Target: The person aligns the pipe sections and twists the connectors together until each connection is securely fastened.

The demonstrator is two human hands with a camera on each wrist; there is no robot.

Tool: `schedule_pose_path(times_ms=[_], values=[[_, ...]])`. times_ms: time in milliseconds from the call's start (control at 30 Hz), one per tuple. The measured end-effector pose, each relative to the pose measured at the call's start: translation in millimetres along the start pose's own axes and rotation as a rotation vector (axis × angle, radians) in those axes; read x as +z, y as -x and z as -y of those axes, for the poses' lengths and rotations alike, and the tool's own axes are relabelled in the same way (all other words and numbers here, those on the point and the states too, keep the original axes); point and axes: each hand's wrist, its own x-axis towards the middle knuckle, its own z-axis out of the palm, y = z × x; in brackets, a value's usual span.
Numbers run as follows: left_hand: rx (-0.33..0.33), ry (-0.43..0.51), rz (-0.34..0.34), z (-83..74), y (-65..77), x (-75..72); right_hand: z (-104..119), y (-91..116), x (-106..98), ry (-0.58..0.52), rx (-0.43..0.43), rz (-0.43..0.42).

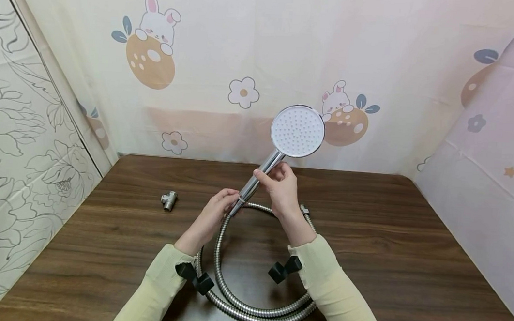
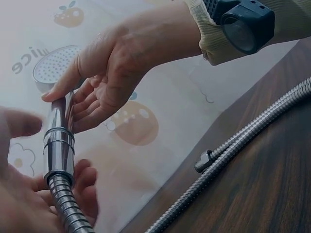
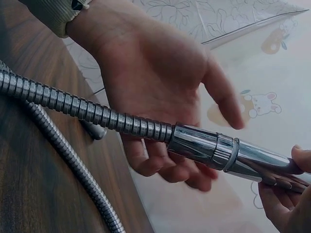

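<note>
A chrome shower head [image 1: 298,131] with a white spray face is held up over the wooden table [image 1: 388,245]. My right hand [image 1: 279,186] pinches its handle [image 1: 260,176] between thumb and fingers [image 2: 92,99]. My left hand [image 1: 217,208] is at the handle's lower end, its fingers [image 3: 160,167] curled under the hose connector [image 3: 204,145] and the thumb lifted off. The metal hose [image 3: 87,109] runs from the connector down to a coil [image 1: 253,311] lying on the table between my forearms.
A small chrome valve fitting [image 1: 168,200] lies on the table left of my hands. The hose's free end nut [image 2: 204,161] rests beyond the coil. Patterned curtains [image 1: 245,58] wall in the table at the back and both sides.
</note>
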Motion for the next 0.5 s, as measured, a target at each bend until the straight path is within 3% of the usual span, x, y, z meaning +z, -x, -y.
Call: schedule_pose_path(times_ms=[200, 500], values=[[-0.028, 0.044, 0.078, 0.3, -1.8, -1.4, 0.7, -1.3, -0.4, -0.001, -0.005, 0.005], [0.008, 0.016, 0.014, -0.2, -0.3, -1.8, 1.7, -0.8, -0.9, -0.004, 0.007, 0.003]])
